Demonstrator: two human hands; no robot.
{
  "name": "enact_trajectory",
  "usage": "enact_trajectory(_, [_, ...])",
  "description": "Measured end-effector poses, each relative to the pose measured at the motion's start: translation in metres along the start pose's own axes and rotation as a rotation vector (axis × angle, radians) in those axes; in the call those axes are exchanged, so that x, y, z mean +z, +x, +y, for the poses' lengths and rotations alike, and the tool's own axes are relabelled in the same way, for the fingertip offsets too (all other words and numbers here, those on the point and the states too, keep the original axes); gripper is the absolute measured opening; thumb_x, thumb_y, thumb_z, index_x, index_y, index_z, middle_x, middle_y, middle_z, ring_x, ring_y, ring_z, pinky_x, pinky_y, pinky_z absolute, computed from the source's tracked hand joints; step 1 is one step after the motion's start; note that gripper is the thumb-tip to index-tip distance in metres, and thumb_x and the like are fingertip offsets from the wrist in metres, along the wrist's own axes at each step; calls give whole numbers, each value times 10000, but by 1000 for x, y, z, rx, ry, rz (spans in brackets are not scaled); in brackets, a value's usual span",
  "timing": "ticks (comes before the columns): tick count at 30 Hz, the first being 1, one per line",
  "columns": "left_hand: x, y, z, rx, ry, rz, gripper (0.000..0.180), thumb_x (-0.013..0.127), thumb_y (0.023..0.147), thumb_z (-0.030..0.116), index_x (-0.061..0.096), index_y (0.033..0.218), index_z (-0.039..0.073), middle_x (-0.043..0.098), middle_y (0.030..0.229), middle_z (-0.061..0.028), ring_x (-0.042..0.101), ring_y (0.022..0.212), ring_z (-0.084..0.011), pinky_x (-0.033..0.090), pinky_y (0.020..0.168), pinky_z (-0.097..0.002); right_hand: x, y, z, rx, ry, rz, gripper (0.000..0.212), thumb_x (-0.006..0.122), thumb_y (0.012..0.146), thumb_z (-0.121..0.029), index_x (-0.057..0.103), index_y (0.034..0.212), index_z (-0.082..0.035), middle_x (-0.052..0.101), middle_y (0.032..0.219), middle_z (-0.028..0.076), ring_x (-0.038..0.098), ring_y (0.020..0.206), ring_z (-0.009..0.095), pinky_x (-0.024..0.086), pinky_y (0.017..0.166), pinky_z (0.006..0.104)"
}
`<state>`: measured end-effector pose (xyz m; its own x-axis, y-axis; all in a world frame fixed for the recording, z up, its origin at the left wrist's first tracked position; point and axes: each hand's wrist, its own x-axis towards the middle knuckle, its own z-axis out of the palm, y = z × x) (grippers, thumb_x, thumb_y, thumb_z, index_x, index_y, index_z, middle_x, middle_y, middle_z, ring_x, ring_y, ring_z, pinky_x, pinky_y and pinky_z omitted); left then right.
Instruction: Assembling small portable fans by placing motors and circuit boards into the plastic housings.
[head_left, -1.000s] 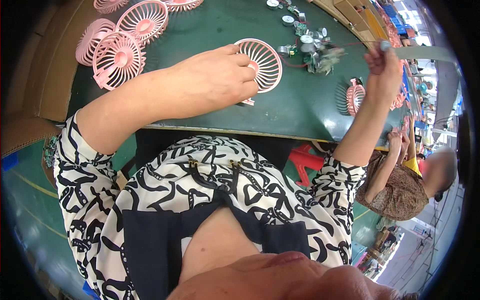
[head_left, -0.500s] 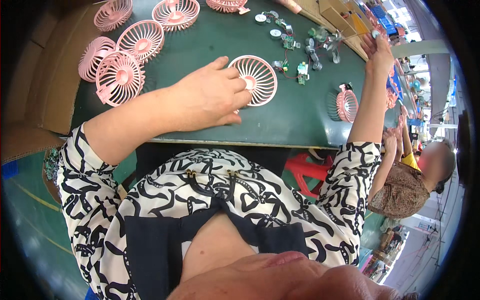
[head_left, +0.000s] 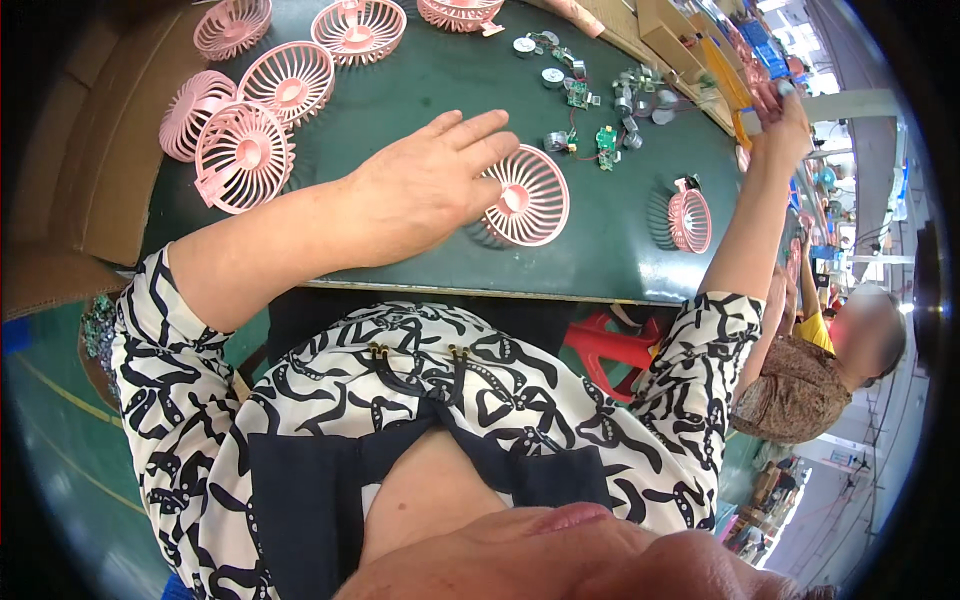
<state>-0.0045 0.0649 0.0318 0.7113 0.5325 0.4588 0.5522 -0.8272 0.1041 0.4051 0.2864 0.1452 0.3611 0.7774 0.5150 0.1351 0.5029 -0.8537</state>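
Note:
My left hand is palm down over the green table, its fingers stretched and spread. Its near fingers overlap the left rim of a round pink fan cage, which has thin radial ribs and a solid hub. Whether they press on that rim is hard to see. Far out to the right, my right hand is raised past the table's side with its fingers curled. A small pale-blue spot shows at the fingertips, too small to name. Closest to that arm on the table stands another pink fan cage with a dark part on top.
Several pink fan cages lie stacked at the left beside a cardboard box. Small motors and green circuit boards with wires lie toward the back right. A cardboard tray borders the far side. A co-worker sits at right; a red stool stands below.
The fan cage by my left hand has shifted right and nearer to me. My left fingers have spread out more. My right hand has moved a little further right and nearer.

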Motion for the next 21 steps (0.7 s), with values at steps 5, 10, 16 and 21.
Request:
enact_trajectory(5, [2,-4,-1,-150,-21,42,225,650,749,23,596,965,-6,551,1279,-194,528,1230,-364,451,1030,-426,1,0,1,46,-119,-19,263,547,972,-148,619,1109,65,692,996,175,714,855,286,595,673,338])
enact_trajectory(10, [0,-5,-6,-114,-143,-124,218,639,770,47,596,980,7,614,1105,-154,584,1089,-322,474,947,-425,-2,-13,-4,133,-109,-146,265,581,973,-189,615,1092,45,691,998,179,710,849,274,602,685,346])
enact_trajectory(16, [0,0,-1,117,-241,-164,181,634,782,79,593,952,29,612,1020,-128,592,1011,-293,467,929,-403,23,-57,-35,171,41,-214,281,588,972,-175,592,1151,42,689,1022,208,706,822,284,599,720,387])
enact_trajectory(21, [0,-6,0,128,-254,-184,161,620,783,94,568,920,27,602,1025,-133,586,1012,-294,464,930,-401,56,-135,-54,161,176,-531,303,529,998,-204,612,1148,45,695,994,191,703,796,239,579,743,346])
